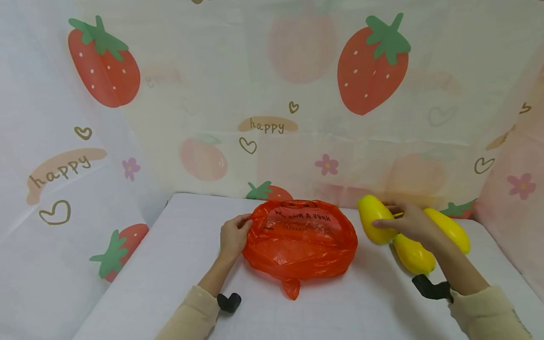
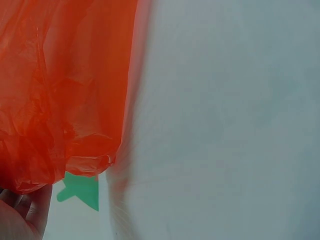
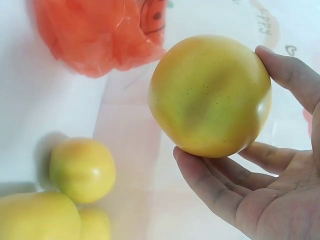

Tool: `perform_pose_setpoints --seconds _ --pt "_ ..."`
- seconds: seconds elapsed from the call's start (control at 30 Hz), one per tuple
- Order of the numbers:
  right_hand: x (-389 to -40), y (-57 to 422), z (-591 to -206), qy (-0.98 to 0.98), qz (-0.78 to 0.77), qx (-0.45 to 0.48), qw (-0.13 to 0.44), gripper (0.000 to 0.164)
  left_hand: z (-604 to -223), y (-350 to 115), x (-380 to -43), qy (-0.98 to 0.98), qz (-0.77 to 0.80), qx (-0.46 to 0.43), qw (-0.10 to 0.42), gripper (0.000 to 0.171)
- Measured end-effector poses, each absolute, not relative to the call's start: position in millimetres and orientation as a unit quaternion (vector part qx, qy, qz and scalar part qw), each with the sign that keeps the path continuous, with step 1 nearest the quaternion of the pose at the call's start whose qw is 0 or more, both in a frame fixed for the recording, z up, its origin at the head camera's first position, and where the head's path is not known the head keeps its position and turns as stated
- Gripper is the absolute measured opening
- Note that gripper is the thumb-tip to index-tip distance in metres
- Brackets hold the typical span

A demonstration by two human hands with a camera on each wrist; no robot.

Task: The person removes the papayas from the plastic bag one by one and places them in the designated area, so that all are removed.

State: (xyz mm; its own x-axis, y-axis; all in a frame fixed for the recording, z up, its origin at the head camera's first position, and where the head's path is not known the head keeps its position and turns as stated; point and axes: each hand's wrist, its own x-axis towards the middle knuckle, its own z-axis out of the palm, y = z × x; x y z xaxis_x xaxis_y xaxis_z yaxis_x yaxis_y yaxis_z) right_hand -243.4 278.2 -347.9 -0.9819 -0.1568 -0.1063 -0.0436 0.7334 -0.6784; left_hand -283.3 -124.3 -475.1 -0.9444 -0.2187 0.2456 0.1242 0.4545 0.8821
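A red plastic bag [image 1: 297,257] with dark printed lettering stands spread wide on the white table. My left hand [image 1: 233,238] pinches its left edge; in the left wrist view the fingers [image 2: 37,207] show at the bag's lower edge. To the right of the bag, my right hand [image 1: 405,222] grips a smooth yellow mango-like fruit [image 1: 374,219] raised over the table. Its thumb and fingers lie on opposite sides of the fruit [image 3: 210,95] in the right wrist view. Below and beside that hand lie more yellow fruits [image 1: 414,255], one partly behind the forearm.
In the right wrist view, three yellow fruits [image 3: 82,170] sit close together at the lower left. A strawberry-print cloth [image 1: 272,94] hangs behind the table [image 1: 204,208] and along both sides. Black wrist mounts [image 1: 229,303] stick out from both sleeves.
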Motion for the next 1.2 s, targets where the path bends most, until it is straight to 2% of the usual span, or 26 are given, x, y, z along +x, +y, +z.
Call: perform_pose_setpoints --seconds 0.4,0.77,1.2 --pt "-235.6 294.2 -343.1 0.929 -0.356 -0.040 0.090 0.091 -471.7 -124.6 -282.0 -0.838 -0.518 0.026 0.166 0.025" --pt "-233.7 312.3 -349.3 0.930 -0.355 -0.047 0.083 0.089 -474.7 -125.5 -282.4 -0.834 -0.528 0.033 0.157 0.025" --pt "-227.1 336.2 -352.2 0.946 -0.316 -0.038 0.060 0.083 -472.3 -125.8 -282.2 -0.837 -0.520 0.024 0.168 0.024"
